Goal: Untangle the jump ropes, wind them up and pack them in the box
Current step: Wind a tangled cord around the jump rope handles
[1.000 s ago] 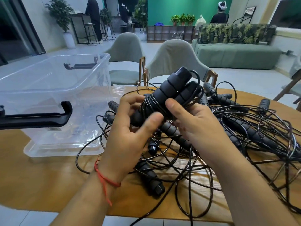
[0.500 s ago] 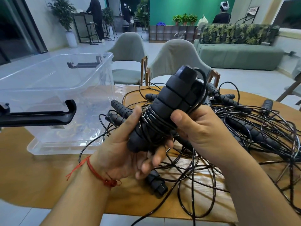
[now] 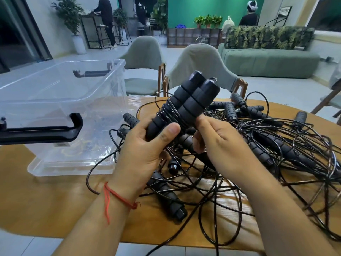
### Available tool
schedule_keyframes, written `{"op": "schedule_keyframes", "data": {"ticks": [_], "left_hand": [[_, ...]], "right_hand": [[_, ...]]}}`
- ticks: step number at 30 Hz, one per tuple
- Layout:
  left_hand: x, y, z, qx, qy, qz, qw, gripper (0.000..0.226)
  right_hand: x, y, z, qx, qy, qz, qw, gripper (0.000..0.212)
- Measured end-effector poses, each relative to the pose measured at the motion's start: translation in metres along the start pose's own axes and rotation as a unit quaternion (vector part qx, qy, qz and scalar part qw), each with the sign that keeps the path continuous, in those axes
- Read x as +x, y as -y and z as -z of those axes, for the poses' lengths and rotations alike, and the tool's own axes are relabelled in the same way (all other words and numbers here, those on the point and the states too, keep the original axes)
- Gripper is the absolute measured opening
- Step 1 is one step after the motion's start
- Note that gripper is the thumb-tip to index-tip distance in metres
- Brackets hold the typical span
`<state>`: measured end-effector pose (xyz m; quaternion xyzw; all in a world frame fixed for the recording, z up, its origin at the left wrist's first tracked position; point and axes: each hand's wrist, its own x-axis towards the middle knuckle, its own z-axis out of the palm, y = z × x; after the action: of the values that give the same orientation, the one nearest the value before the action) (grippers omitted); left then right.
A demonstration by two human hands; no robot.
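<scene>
A wound jump rope, two black foam handles side by side with cord wrapped round their lower part, stands tilted above the table. My left hand grips its lower end, thumb across the front. My right hand pinches the bundle at the wrapped cord on its right side. Below and to the right lies a tangled heap of black ropes with several handles. The clear plastic box with black latches stands open at the left.
The round wooden table carries everything; its near edge runs along the bottom. One loose handle lies near my left wrist. Two grey chairs stand behind the table. People stand far off in the room.
The bundle has been turned more upright and the cord end tucked in. My left hand has shifted to grip the lower end; my right hand has slid down to the wrapped part.
</scene>
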<state>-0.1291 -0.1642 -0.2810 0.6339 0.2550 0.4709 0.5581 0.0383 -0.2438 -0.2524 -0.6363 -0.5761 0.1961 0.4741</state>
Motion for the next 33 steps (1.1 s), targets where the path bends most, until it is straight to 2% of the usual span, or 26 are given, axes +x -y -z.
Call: {"op": "schedule_keyframes", "data": {"ticks": [3,6,9,11,15,17,18,20,22,23,25,27,28,30,33], "left_hand": [[-0.004,-0.003,-0.007,0.062,-0.04,-0.062,0.995,0.036],[-0.007,-0.005,-0.01,0.117,-0.105,-0.12,0.98,0.045],[-0.009,-0.004,-0.006,0.197,-0.146,-0.182,0.952,0.059],[-0.012,-0.002,-0.006,0.255,-0.154,-0.246,0.922,0.06],[-0.011,0.012,-0.002,0.356,-0.14,-0.351,0.855,0.065],[-0.007,0.018,0.001,0.381,-0.119,-0.365,0.841,0.07],[-0.007,0.02,0.001,0.377,-0.095,-0.367,0.845,0.068],[-0.009,0.018,-0.003,0.32,-0.016,-0.328,0.889,0.059],[-0.013,0.01,-0.008,0.21,0.025,-0.225,0.951,0.04],[-0.013,0.005,-0.009,0.15,0.017,-0.179,0.972,0.031],[-0.011,-0.005,-0.01,0.056,-0.025,-0.092,0.994,0.031],[-0.006,-0.014,-0.009,-0.013,-0.032,0.021,0.999,0.04],[-0.004,-0.017,-0.008,-0.048,-0.009,0.085,0.995,0.045],[-0.004,-0.019,-0.005,-0.108,0.084,0.193,0.972,0.059],[-0.006,-0.017,0.006,-0.161,0.252,0.262,0.917,0.076]], "right_hand": [[0.0,-0.001,0.005,0.044,0.003,-0.014,0.999,0.062],[0.0,-0.003,0.006,0.125,0.042,-0.011,0.991,0.067],[0.0,0.001,0.003,0.147,0.059,-0.006,0.987,0.054],[-0.001,0.004,-0.002,0.133,0.058,0.003,0.989,0.045],[-0.001,0.005,-0.007,0.148,0.06,-0.019,0.987,0.053],[-0.001,0.006,-0.006,0.178,0.047,-0.029,0.982,0.053],[0.0,0.006,-0.006,0.192,0.041,-0.035,0.98,0.051],[0.0,0.006,-0.003,0.227,0.019,-0.035,0.973,0.039],[0.0,0.004,0.001,0.22,0.004,-0.025,0.975,0.033],[0.001,0.002,0.001,0.207,-0.001,-0.023,0.978,0.035],[0.002,-0.001,0.003,0.209,0.002,-0.022,0.978,0.041],[0.002,-0.003,0.004,0.216,0.016,-0.023,0.976,0.051],[0.003,-0.005,0.004,0.221,0.026,-0.019,0.975,0.057],[0.001,-0.006,0.004,0.236,0.057,0.0,0.97,0.058],[-0.002,-0.006,0.003,0.249,0.1,0.035,0.963,0.039]]}}
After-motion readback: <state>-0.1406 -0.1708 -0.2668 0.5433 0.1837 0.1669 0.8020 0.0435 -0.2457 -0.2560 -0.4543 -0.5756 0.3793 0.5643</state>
